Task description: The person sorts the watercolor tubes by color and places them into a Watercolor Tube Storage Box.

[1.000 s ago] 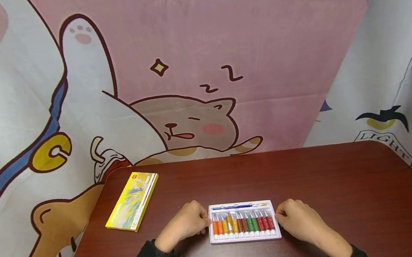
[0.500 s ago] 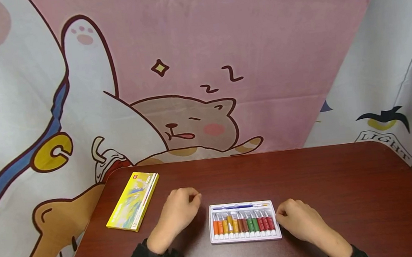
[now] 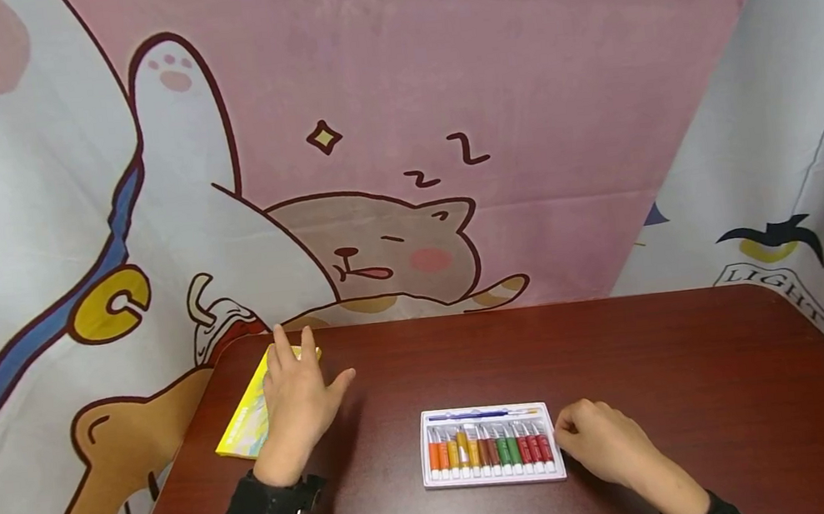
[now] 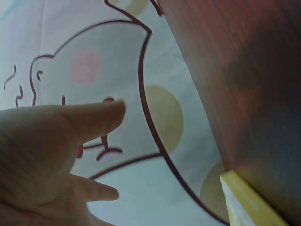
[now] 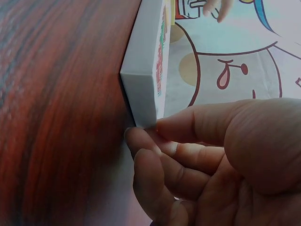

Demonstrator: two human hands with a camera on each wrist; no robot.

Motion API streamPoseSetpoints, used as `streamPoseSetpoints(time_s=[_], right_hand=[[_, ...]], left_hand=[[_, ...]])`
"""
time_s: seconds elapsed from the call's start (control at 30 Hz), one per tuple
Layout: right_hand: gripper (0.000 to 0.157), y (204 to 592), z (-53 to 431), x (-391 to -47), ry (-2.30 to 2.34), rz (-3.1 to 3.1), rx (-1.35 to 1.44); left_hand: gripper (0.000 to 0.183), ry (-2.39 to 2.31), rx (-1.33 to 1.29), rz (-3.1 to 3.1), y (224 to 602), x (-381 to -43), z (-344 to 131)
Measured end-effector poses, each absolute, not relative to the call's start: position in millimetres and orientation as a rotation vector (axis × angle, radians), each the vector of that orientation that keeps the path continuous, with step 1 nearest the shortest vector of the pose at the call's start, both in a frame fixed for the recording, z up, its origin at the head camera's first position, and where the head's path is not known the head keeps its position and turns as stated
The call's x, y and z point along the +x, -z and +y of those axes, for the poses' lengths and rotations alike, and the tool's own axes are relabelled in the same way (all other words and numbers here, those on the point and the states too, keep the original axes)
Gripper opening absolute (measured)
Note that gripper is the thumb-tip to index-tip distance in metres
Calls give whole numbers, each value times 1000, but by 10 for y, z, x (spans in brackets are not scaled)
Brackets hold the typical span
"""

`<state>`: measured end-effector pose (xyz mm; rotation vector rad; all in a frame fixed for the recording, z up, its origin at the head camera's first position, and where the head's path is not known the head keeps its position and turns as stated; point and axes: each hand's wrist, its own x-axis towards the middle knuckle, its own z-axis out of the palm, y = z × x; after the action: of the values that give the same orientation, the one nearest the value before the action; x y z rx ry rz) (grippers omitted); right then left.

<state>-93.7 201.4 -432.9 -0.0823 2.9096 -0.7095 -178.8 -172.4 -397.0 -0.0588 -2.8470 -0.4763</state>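
A white tray (image 3: 495,481) lies on the table, holding a row of paint tubes (image 3: 508,450) in orange, yellow, brown, green and red. Along its far side runs a blue paintbrush (image 3: 466,415). My right hand (image 3: 603,442) pinches the tray's right edge, its thumb on the rim and a fingertip at the lower corner in the right wrist view. Over at the left, my left hand (image 3: 297,403) hovers with fingers and thumb spread above a flat yellow box (image 3: 245,425). The hand hides much of the box's top; in the left wrist view one box corner (image 4: 254,202) shows.
The dark reddish-brown table (image 3: 695,370) has its far edge against a pink and white cloth (image 3: 540,109) printed with cartoon cats. The cloth also hangs along the left and right sides.
My left hand has left the tray's left edge, moved left and forward over the yellow box, and spread its fingers. My right hand has stayed at the tray's right edge.
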Motion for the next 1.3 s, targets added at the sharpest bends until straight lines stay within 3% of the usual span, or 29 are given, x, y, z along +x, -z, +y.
streamPoseSetpoints(time_s=[0.23,0.47,0.8,1.3], right_hand=[[16,4344,2016,-944,696,2904,-72],[16,4340,2014,-945,700,2904,-72],[15,4334,2009,-944,693,2899,-68],[16,4339,2012,-938,684,2896,-68]], left_hand=[[120,339,162,-3113,3912,-1811,-1983],[127,397,447,-3400,3891,-1841,-2314],[109,390,451,-3502,3972,-1878,-2580],[101,423,467,-3475,4018,-1925,-2648]])
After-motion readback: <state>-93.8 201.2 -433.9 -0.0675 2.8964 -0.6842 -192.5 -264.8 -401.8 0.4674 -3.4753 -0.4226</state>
